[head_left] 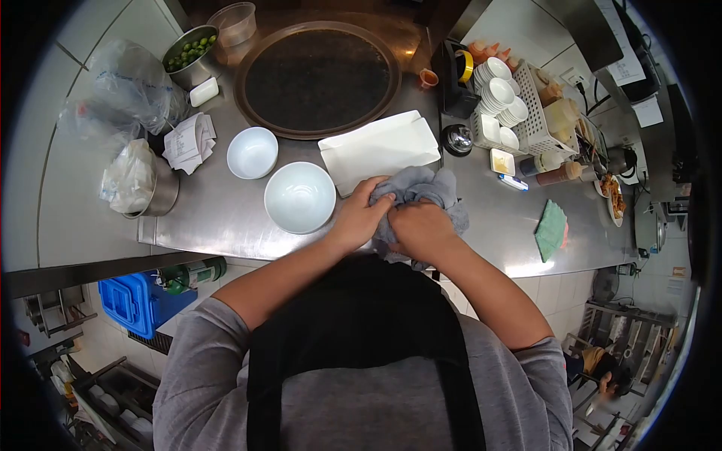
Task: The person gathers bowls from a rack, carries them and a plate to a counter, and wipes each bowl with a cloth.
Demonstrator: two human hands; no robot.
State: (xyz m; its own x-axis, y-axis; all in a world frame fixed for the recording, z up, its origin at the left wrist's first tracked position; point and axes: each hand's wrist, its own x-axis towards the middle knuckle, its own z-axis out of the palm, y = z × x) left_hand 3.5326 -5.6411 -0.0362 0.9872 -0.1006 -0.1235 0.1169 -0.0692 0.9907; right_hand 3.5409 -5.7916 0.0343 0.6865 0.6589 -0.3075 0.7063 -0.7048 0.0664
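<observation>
A crumpled grey cloth (425, 184) is bunched between my two hands above the near edge of the steel counter. My left hand (362, 213) grips its left side with the thumb over the fabric. Pressed into its folds is my right hand (421, 229), closed in a fist; whether something else lies inside the cloth is hidden. Just behind the cloth lies a white rectangular tray (376, 146). Left of my left hand stands a white bowl (299, 198), with a smaller white bowl (253, 152) behind it.
A large round dark tray (316, 79) lies at the back. To the left are a metal pot of green limes (194, 56), paper slips (189, 143) and plastic bags (128, 177). To the right are stacked small dishes (498, 94), a bell (457, 140), sauce bottles (560, 174) and a green cloth (551, 229).
</observation>
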